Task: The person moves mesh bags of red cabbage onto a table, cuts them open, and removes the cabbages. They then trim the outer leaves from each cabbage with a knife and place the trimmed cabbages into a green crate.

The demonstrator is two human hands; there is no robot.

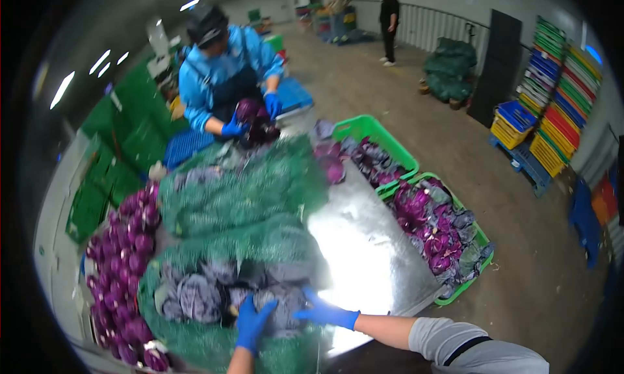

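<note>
A dull purple-grey red cabbage (pixel 284 308) lies at the opening of a green mesh sack (pixel 260 241) on the metal table. My left hand (pixel 255 323), in a blue glove, is against its left side. On its right side rests my right hand (pixel 327 311), also gloved, with thumb and fingers curved around it. The cabbage is held between both hands; its underside is hidden. Just left, another red cabbage (pixel 200 298) and several more sit in the sack's opening.
Peeled purple cabbages (pixel 120 270) are heaped along the left. A second mesh sack (pixel 244 185) lies beyond. Green crates of leaves (pixel 432 228) stand at the table's right edge (pixel 390 257). Across the table, a co-worker (pixel 227 68) in blue gloves holds a purple cabbage (pixel 250 111).
</note>
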